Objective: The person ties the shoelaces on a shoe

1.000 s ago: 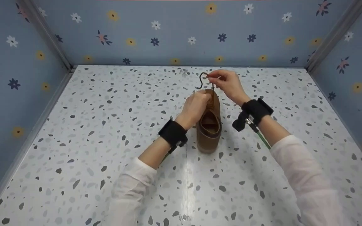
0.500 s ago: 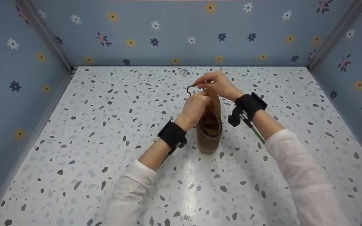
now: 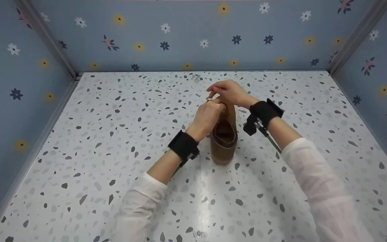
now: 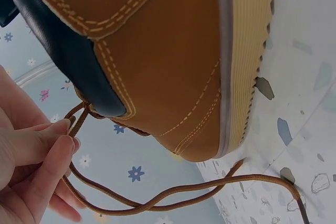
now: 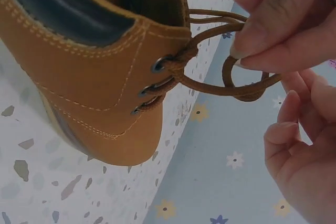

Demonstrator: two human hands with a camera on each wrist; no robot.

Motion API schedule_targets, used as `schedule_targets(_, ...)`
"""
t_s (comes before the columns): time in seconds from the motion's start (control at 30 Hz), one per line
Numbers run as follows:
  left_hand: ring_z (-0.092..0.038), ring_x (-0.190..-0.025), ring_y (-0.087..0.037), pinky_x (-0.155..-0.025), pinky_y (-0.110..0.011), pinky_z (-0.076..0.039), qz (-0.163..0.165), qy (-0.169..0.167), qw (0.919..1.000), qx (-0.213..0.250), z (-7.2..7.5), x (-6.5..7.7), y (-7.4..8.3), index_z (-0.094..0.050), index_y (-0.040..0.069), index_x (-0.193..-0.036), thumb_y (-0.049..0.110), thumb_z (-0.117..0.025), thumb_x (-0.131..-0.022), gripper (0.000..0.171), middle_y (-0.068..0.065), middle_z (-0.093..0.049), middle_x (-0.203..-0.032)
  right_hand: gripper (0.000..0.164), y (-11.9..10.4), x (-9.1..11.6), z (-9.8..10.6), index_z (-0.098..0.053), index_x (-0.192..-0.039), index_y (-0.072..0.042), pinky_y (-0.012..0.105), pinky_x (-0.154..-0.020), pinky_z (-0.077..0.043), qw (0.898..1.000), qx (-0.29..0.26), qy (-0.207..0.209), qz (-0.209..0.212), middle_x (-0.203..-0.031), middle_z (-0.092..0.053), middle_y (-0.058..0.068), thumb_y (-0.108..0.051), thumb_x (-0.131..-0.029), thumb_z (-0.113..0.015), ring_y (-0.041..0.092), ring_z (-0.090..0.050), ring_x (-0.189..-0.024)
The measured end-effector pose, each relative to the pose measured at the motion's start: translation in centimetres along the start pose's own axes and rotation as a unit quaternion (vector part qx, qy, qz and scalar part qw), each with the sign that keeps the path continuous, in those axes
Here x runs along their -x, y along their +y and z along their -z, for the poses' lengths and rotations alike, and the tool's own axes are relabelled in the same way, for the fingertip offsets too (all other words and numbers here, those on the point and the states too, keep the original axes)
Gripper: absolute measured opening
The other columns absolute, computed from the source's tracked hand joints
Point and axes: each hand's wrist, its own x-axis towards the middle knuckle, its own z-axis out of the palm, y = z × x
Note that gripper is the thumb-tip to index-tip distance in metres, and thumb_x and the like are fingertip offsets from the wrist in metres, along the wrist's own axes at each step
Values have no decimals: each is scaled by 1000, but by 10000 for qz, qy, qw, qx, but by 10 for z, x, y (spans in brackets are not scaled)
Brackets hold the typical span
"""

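Note:
A single tan-brown boot-style shoe [image 3: 223, 155] with a dark padded collar stands on the speckled surface, toe toward the back wall. Its brown shoelace [image 5: 207, 86] is crossed at the top eyelets and bends into a loop between the hands. My left hand [image 3: 206, 117], over the shoe's front, pinches the lace. Just beyond it, my right hand [image 3: 235, 94] reaches across the toe, fingers curled at the lace close to the left fingertips. In the left wrist view, loose lace ends [image 4: 157, 203] hang crossed below the fingers. The two hands partly hide the laces in the head view.
A white speckled tabletop [image 3: 96, 151] surrounds the shoe. Blue flowered panels close off the back [image 3: 193, 30], left and right sides. Each wrist wears a black strap [image 3: 184, 147] with a small camera and cable.
My right hand has moved left and down, from above and right of the toe to beside the left hand. The lace stretched up from the shoe has come down. The left hand stays put.

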Motion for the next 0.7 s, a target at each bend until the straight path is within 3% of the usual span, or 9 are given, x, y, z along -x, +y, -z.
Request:
schedule_targets(0.4,-43,-53,-11,-43,-21,-32,95,59,9998,156,-1,0,-2,-57,15,-63,4,-44,-69,18,4,-44,-61,22,-11,6,11,-51,-89,-9,24,-63,-30,9977,77,654,139,-77,-50,5,-15,-77,-35,9,-41,-73)
schedule_targets(0.6,-43,-53,-9,-43,-19,-32,165,60,9997,166,-2,1,-2,-57,15,-64,6,-45,-70,16,4,-43,-63,19,-30,21,13,-52,-86,-3,26,-60,-30,9937,-142,1103,153,-76,-50,9,-10,-76,-38,12,-42,-70)
schedule_targets(0.7,-43,-54,-9,-44,-18,-32,192,174,9992,293,-3,1,-2,-55,14,-65,9,-45,-71,12,5,-44,-63,19,-29,30,14,-52,-86,-4,26,-56,-30,9926,-82,1201,142,-75,-50,8,-11,-76,-39,14,-43,-67)
